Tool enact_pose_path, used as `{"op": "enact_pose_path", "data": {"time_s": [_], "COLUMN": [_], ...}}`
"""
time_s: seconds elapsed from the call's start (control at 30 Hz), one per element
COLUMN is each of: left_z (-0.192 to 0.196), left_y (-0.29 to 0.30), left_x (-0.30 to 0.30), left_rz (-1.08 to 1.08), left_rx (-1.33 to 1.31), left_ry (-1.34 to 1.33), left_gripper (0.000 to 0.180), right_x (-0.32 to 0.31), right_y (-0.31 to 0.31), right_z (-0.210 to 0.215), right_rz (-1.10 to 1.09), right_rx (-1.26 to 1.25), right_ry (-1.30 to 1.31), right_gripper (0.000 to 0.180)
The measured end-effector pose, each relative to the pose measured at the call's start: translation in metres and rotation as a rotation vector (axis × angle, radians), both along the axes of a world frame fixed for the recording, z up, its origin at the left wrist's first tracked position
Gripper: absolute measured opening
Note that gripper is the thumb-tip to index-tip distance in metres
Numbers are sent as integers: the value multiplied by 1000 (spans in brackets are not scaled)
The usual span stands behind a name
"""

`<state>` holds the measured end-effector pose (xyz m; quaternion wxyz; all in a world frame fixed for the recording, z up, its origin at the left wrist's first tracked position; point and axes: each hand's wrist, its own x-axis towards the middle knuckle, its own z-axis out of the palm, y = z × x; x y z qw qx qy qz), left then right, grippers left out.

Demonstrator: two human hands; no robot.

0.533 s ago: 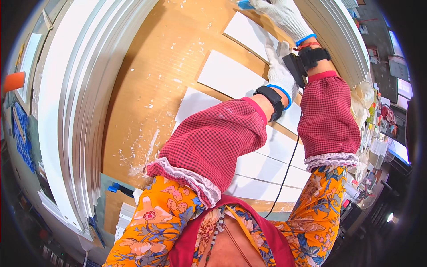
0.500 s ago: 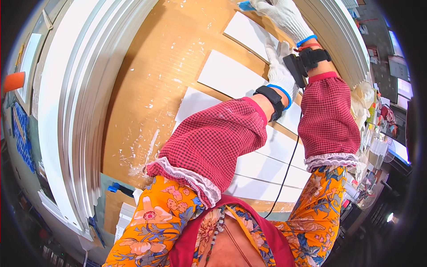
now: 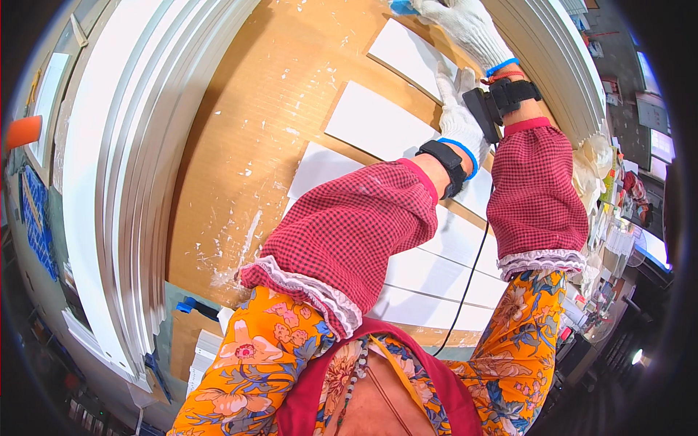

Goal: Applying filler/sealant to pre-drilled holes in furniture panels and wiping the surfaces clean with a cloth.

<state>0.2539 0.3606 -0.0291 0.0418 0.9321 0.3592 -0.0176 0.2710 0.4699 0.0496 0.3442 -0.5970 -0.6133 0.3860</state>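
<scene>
Both my hands wear white knit gloves with blue cuffs. My left hand [image 3: 459, 120] rests with fingers stretched out on a white flat panel [image 3: 411, 58], pressing near its right end. Farther off, at the top edge, my right hand [image 3: 465, 29] curls its fingers at a small blue object [image 3: 403, 7]. That object is cut off by the picture's edge, so its kind cannot be made out. Another white panel [image 3: 374, 120] lies nearer to me, parallel to the first. More white panels [image 3: 429, 280] lie side by side close to my body, partly under my left arm.
The panels lie on a brown board [image 3: 247, 145] speckled with white flakes. Long white strips are stacked along the left [image 3: 131, 182] and the right [image 3: 560, 65]. A black cable [image 3: 472, 276] runs down from my right wrist strap. An orange cylinder [image 3: 23, 132] stands far left.
Little differs. The blue object and my right hand have shifted very slightly at the top edge; my left hand stays almost in place on the panel.
</scene>
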Motion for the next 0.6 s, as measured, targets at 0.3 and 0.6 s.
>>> {"op": "enact_pose_path", "data": {"time_s": [0.3,0.6], "left_z": [0,0], "left_y": [-2,-2], "left_x": [-6,-8], "left_rz": [51,71], "left_rx": [120,-454], "left_ry": [-77,-468], "left_gripper": [53,37], "right_x": [-14,-35], "right_y": [-4,-21], "right_z": [6,33], "right_rz": [59,344], "right_rx": [-78,-161], "right_ry": [54,-207], "right_gripper": [15,20]}}
